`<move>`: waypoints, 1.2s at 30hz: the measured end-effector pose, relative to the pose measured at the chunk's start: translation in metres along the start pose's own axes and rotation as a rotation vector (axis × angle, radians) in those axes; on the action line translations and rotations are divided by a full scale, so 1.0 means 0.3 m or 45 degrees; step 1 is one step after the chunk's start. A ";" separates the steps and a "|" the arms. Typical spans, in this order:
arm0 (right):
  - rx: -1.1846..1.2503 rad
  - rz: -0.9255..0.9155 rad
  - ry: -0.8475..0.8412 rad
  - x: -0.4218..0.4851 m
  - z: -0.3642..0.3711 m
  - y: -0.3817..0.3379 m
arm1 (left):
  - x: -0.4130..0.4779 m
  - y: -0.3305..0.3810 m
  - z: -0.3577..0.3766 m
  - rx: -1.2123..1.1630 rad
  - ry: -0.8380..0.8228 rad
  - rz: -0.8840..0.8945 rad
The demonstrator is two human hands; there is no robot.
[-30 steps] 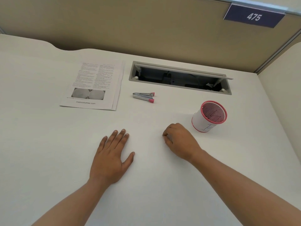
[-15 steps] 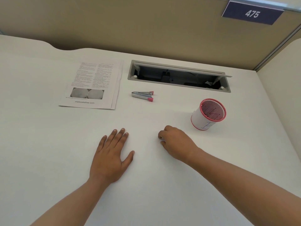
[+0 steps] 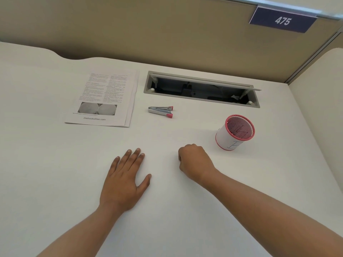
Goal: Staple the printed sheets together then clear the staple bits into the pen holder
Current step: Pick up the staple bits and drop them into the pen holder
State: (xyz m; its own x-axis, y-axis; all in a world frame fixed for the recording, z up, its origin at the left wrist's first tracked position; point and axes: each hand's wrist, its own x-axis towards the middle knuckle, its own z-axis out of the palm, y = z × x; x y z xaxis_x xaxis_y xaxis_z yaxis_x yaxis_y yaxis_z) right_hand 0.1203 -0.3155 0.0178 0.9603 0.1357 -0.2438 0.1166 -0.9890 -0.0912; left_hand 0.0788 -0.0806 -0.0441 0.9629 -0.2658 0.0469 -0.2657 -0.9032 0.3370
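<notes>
Printed sheets (image 3: pixel 104 98) lie flat on a white desk (image 3: pixel 46 164), well to the left of the stapler (image 3: pixel 160 112), their right edges slightly fanned. No staple can be made out in them, so whether they are already joined cannot be told.

The person's left hand (image 3: pixel 123 179) rests palm down on the desk, nearer the person than the stapler and a little to its left. Its fingers are straight and spread and hold nothing, apparently just bracing.

The stapler, small and metal with pink ends, lies alone with its two arms parted, touched by neither hand.

The right hand (image 3: pixel 194 162) sits nearer the person than the stapler and slightly to its right. Knuckles are up and fingers curled tight under the palm. It looks like a pinch at something small on the desk, though whether a staple bit is caught there is hidden.

Behind and right of the stapler, a cable hatch (image 3: pixel 202 89) stands open in the desk.

Farther right of the stapler stands the pen holder (image 3: pixel 235 132), a white cup with a red mesh inside, upright and just beyond the right hand, handy for dropping in scraps. No loose staple bits show on the desk.
</notes>
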 end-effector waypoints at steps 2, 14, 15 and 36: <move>0.053 0.027 0.012 0.008 0.004 0.004 | 0.000 0.003 -0.002 0.000 0.002 0.002; 2.307 0.994 0.155 -0.061 -0.114 0.097 | 0.000 0.000 0.000 0.001 -0.004 0.006; 2.434 1.015 0.182 -0.074 -0.141 0.098 | 0.001 0.000 0.001 0.004 -0.006 0.004; 0.894 0.804 0.460 -0.025 -0.443 0.450 | 0.001 -0.002 0.003 0.022 -0.018 0.012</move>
State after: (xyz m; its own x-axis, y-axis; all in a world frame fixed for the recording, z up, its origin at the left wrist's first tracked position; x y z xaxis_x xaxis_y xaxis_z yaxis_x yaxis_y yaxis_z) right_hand 0.1625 -0.4580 0.1358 0.8278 -0.5414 -0.1473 -0.5030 -0.5997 -0.6224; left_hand 0.0791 -0.0804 -0.0450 0.9596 -0.2790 0.0365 -0.2757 -0.9064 0.3200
